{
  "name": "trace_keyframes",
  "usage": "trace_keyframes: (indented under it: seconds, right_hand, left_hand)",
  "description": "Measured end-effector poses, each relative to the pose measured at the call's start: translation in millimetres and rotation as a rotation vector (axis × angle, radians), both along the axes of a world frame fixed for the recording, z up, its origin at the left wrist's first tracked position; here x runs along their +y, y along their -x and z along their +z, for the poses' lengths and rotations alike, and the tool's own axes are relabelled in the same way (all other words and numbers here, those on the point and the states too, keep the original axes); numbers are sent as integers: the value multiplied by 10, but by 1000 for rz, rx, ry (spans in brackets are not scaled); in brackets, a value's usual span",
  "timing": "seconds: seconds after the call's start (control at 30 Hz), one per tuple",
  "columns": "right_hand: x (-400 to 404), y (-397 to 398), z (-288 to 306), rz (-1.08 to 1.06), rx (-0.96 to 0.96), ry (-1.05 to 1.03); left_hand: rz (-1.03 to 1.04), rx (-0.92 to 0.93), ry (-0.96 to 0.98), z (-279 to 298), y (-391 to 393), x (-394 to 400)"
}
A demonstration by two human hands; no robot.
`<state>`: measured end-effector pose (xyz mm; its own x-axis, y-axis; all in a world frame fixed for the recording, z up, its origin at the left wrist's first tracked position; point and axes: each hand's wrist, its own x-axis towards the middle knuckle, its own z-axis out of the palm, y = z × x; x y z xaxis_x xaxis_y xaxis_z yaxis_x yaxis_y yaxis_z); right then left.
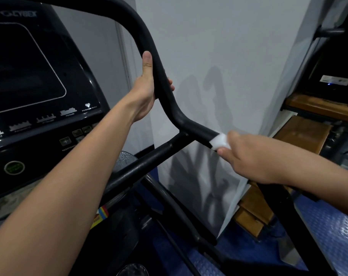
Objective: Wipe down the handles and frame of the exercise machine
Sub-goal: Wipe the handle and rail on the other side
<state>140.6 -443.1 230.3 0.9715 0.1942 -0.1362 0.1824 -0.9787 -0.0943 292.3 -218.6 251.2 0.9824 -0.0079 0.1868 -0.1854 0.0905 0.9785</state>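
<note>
The black handle (165, 92) bends down to the right beside the console (40, 76). The left hand (147, 90) grips its upright stretch; lower right, the right hand (248, 156) pinches a white wipe (219, 141) round the bar — against a grey wall (228, 56).

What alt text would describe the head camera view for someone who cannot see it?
A person's right hand wraps a white cloth around a black handlebar of an exercise machine, while the left hand grips the same bar higher up. The machine's dark console sits at left, before a white wall.
</note>
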Motion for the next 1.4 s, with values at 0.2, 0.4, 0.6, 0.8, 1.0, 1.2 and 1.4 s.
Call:
trace_keyframes:
  seconds: [0.2,0.4,0.6,0.8,1.0,1.2,1.4]
  right_hand:
    - [413,-396,106,107,18,-6]
    - [1021,-1221,-44,-5,-18,-342]
    - [801,-1008,-128,21,-52,-265]
    - [178,-135,109,65,41,-33]
    - [277,-231,181,99,119,1]
    - [922,-1045,-2,54,31,-209]
    - [1008,-1215,-117,20,-83,-450]
  left_hand:
    - [20,-8,0,-1,12,-22]
    - [37,-8,-2,3,26,-39]
    - [45,6,-6,36,76,-61]
    - [46,5,-3,24,59,-56]
    - [47,2,-12,6,39,-55]
    - [48,11,-14,5,32,-50]
    - [52,2,-12,24,68,-59]
